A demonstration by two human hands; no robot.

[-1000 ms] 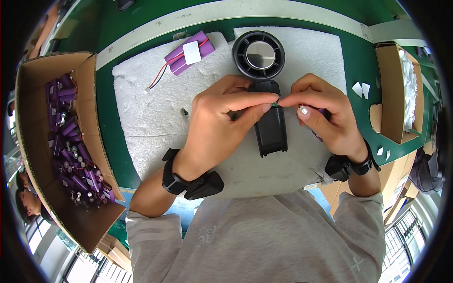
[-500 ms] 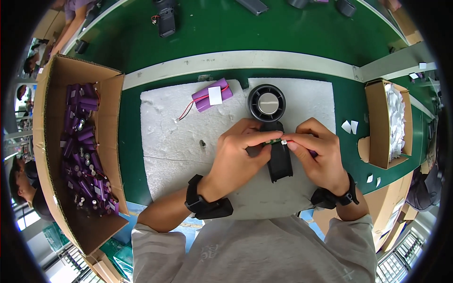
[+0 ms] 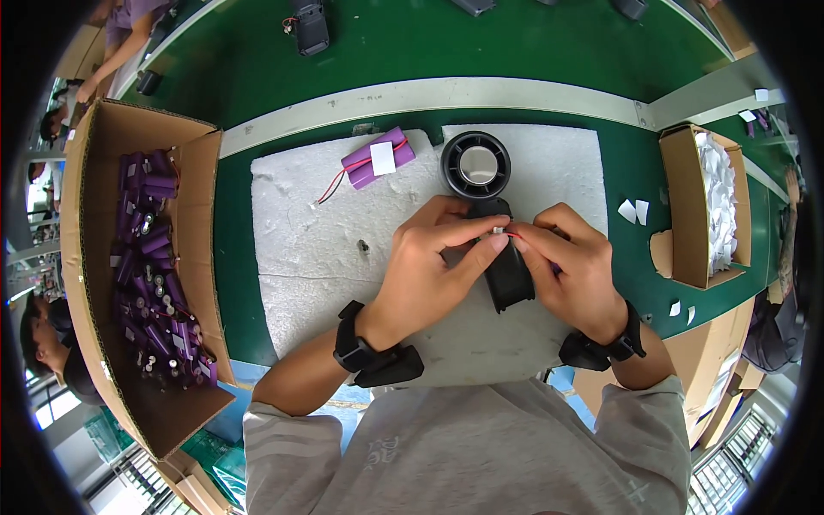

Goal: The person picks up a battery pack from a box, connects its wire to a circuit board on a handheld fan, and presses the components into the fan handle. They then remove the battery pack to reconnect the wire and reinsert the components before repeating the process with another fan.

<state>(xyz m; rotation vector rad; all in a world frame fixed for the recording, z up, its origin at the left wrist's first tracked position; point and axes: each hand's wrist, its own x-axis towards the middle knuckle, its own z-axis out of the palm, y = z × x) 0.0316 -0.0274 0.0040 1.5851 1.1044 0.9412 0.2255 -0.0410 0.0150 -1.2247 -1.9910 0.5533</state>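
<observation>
A black handheld device, looking like a small fan, lies on the foam board with its round slotted head away from me and its handle towards me. My left hand is closed over the upper handle, thumb and index finger pinching a small white connector. Close against it, my right hand grips the red wire running from that connector. Purple, probably a battery pack, shows beneath the right fingers, mostly hidden. Another purple battery pack with a white label and loose leads lies at the far left.
White foam board covers the green bench. A carton of purple batteries stands left; a smaller box of white slips stands right, with loose slips nearby. Beyond the pale rail lie black housings. A person's arm shows far left.
My left thumb has come up onto the white connector, which sat at the right fingertips before. The bench scene has shifted slightly upward in view.
</observation>
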